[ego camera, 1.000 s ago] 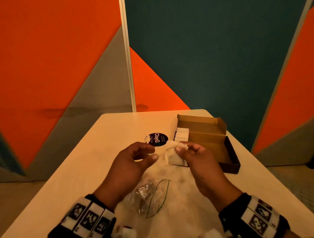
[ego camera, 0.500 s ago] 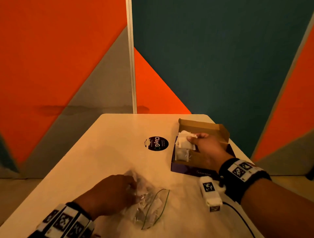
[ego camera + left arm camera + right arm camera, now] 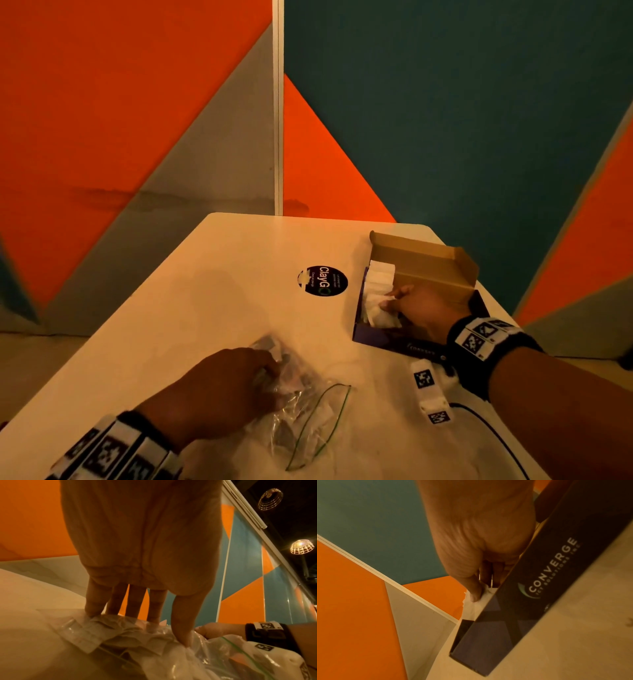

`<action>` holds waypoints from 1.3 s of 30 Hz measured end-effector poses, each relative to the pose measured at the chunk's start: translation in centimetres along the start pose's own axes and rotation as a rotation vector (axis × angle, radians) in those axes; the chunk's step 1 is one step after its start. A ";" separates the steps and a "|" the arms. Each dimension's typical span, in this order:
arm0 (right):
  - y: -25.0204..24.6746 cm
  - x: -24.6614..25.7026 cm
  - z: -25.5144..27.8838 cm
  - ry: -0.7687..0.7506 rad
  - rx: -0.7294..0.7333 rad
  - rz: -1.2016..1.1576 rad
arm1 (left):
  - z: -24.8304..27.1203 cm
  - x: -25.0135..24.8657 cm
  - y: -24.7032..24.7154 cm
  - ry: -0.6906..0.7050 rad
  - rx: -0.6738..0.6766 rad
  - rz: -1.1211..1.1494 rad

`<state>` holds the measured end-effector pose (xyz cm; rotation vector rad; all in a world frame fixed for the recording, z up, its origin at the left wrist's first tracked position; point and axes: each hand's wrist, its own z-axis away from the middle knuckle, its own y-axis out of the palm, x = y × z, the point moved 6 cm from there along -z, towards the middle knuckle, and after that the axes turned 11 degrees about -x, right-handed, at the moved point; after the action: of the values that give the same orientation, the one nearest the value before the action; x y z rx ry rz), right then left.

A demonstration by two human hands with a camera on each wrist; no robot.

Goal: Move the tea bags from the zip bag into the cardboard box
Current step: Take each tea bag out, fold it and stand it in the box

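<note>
- Spreading under everything we see the pale table (image 3: 191, 308), with a round black sticker (image 3: 322, 281) on its far middle.
- Next in size is the cardboard box (image 3: 421, 260) at the far right, lid flap standing up at the back, its dark outer wall printed with pale lettering toward us.
- Nearer us, in the middle of the table, lies the clear zip bag (image 3: 301, 404), crumpled, its green-edged mouth gaping to the right; tea bags (image 3: 96, 637) still show inside through the plastic.
- Our left hand (image 3: 219, 387) rests on the bag's left end, straight fingers (image 3: 135, 604) and thumb pressing down on the plastic.
- Our right hand (image 3: 421, 311) is inside the box, thumb and curled fingers pinching a white tea bag (image 3: 477, 601) against the left wall.
- More white tea bags sit stacked along that left wall (image 3: 378, 277).
</note>
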<state>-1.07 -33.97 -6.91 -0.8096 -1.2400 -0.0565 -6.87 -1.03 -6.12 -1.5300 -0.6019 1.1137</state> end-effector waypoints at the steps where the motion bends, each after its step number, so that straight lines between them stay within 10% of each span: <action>1: 0.2 -0.1 0.0 0.006 -0.002 -0.001 | 0.0 0.1 0.1 0.003 0.000 -0.004; 24: 0.2 -0.7 0.1 0.131 -0.064 -0.187 | 0.2 0.0 0.3 -0.010 -0.008 -0.004; 30: -4.1 2.5 4.5 -0.206 -0.281 0.029 | 0.2 0.0 0.3 -0.008 -0.012 0.001; 34: -2.4 4.0 13.3 -0.228 0.007 -0.078 | 0.1 0.1 0.4 -0.016 -0.009 -0.012; 39: 2.8 1.7 21.0 -0.455 0.342 0.348 | -0.1 0.7 0.3 -0.030 -0.041 0.025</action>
<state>-16.34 -19.27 -5.02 -0.7459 -1.4606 0.6369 -6.49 -0.55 -6.61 -1.5618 -0.6312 1.1510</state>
